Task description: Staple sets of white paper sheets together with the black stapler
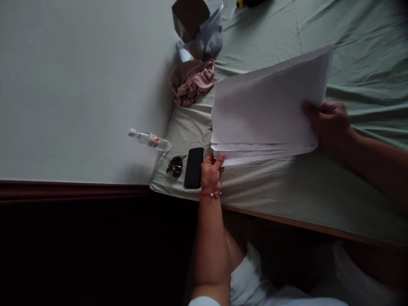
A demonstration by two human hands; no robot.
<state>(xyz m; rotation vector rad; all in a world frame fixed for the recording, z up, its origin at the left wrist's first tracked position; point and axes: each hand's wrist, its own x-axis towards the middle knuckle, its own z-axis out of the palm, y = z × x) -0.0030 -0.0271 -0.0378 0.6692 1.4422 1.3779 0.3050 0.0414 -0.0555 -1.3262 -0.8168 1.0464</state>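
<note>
Head view: the paper stack (264,106) sits between both grips, left hand (211,173) pinching its near corner, right hand (331,121) clamping the opposite edge, so nothing slips, I'd guess; smartphone (193,168) beside the left.

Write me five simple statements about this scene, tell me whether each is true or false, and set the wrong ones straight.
1. A red bracelet circles the left wrist. True.
2. The black phone lies between the keys and the left hand. True.
3. The keys are in the left hand. False: the left hand grips paper sheets, while the keys lie on the pale green bedsheet.
4. Only the left hand holds the paper sheets. False: the right hand holds them too.
5. A crumpled pink cloth lies next to the plastic bag. True.
</note>
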